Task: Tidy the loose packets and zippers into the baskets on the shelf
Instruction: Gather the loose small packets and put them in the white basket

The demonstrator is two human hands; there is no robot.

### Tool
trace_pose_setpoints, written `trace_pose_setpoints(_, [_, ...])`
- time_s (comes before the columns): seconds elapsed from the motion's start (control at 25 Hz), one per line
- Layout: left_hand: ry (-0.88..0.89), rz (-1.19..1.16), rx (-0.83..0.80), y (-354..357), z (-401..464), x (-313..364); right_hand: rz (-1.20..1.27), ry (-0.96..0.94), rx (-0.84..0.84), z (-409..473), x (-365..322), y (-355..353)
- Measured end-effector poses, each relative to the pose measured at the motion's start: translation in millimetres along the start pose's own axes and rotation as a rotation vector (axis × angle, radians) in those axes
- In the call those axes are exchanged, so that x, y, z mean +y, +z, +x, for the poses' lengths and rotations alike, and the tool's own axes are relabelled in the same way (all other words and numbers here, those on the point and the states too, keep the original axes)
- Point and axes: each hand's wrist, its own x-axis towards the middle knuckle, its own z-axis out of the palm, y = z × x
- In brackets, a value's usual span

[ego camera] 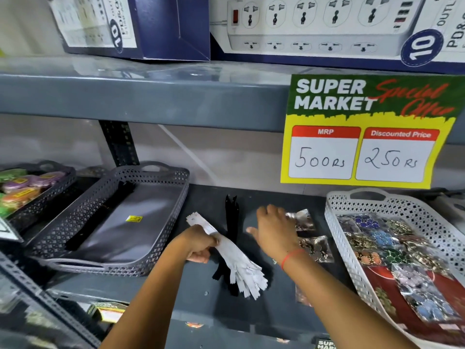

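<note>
On the dark shelf (pixel 201 306), between grey perforated plastic basket (pixel 161 250) and white perforated basket (pixel 334 212), left hand (pixel 200 244) grips white zippers (pixel 239 263) above black zippers (pixel 230 217). Right hand (pixel 274 227), fingers spread, touches clear packets (pixel 303 220).

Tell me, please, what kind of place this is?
Most likely a shop. A "Super Market Special Offer" price sign hangs from the shelf, boxed power strips stand above, and baskets such as the white basket hold packeted goods.
</note>
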Motion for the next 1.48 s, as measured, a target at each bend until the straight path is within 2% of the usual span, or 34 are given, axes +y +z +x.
trace_pose_setpoints(0.08, [0.026,-0.088,0.005,6.5,-4.9,-0.8,0.332,-0.009,-0.196,-1.5,-25.6,3.9])
trace_pose_setpoints(0.12, [0.054,-0.118,0.026,9.4,-5.4,-0.9,0.416,-0.006,-0.279,0.6,-35.0,10.1])
trace_pose_setpoints(0.2, [0.151,-0.161,0.076,15.8,-6.6,-1.7,0.475,0.048,-0.315,5.1,-42.6,23.7])
trace_pose_setpoints(0.28, [0.234,-0.183,0.131,23.5,-6.2,-2.0,0.543,0.133,-0.277,9.0,-40.5,32.0])
trace_pose_setpoints(0.4, [0.229,-0.181,0.209,37.4,0.3,-2.5,0.638,0.207,-0.222,11.7,-28.3,28.6])
trace_pose_setpoints(0.6, [0.164,0.093,0.279,59.5,-1.4,12.0,0.703,0.321,-0.032,13.3,-0.9,7.8])
trace_pose_setpoints(0.72, [0.204,0.233,0.337,67.5,-0.9,18.1,0.67,0.357,0.01,12.1,6.2,6.3])
trace_pose_setpoints(0.88, [0.246,0.325,0.394,52.4,-5.9,11.9,0.73,0.38,0.047,10.5,-1.8,7.9])
trace_pose_setpoints(1.08, [0.272,0.362,0.581,2.3,-22.1,-1.0,0.936,0.439,0.141,12.5,-34.8,5.6])
trace_pose_setpoints(1.2, [0.242,0.483,0.611,-10.5,-23.8,-8.7,0.874,0.357,0.05,12.5,-63.2,16.6])
trace_pose_setpoints(1.36, [0.167,0.693,0.55,-7.8,-9.8,-14.0,0.569,0.179,-0.135,11.8,-95.9,35.1])
trace_pose_setpoints(1.48, [0.172,0.724,0.553,-6.9,-7.8,-13.0,0.518,0.128,-0.191,11.4,-95.9,32.5])
